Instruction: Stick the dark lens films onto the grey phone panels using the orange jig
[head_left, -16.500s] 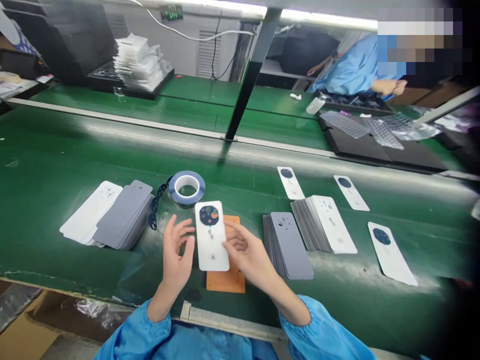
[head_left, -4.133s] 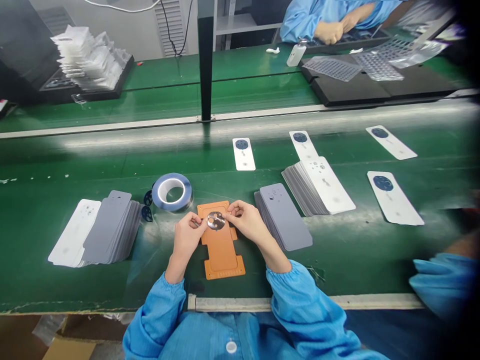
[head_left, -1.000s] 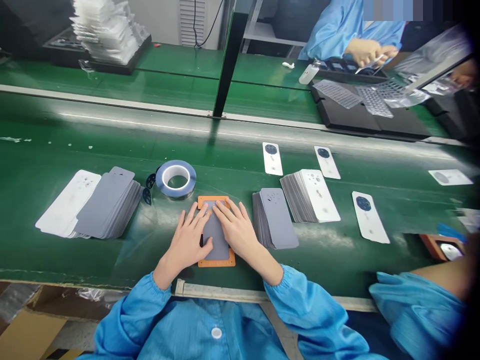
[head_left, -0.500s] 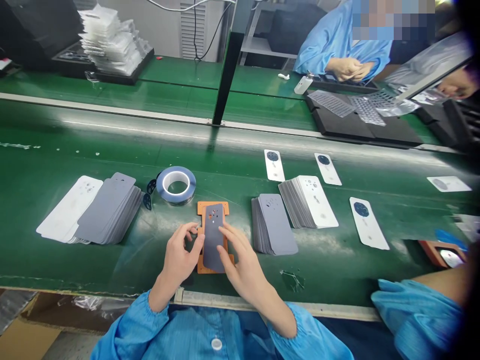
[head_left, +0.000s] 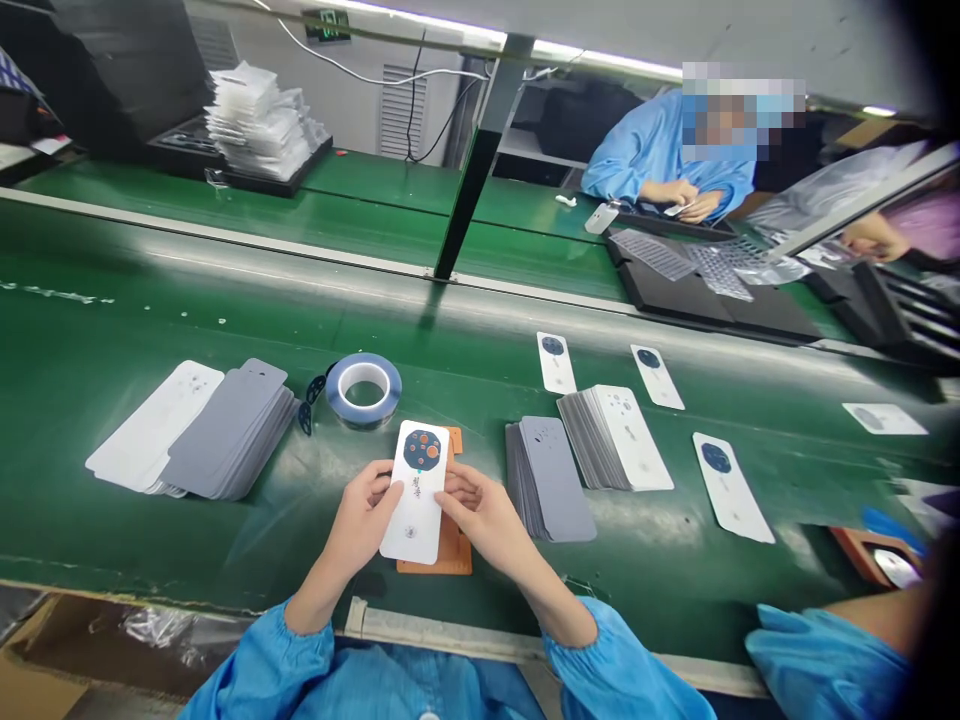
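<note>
Half a second ago a panel lay grey side up on the orange jig; now the panel shows a white face, raised off the orange jig and tilted slightly, its top leaning right. A dark disc sits near its top, with orange showing through the disc's holes, and there are small dark markings below. The view has also tipped upward, so the ceiling light now runs along the upper edge of the frame. At the upper right, the co-worker's hands now have a small pale piece between them. The panel is at the lower centre of the frame, directly between the person's two hands: the left hand grips its left edge and the right hand its right edge, each thumb on the white face. The hands themselves are apart, joined only by the panel. Behind it the jig is largely covered, a corner peeking out at the upper right and a strip along the bottom. Just above on the counter stands the tape roll, with the grey stack to the left and another grey pile to the right.
</note>
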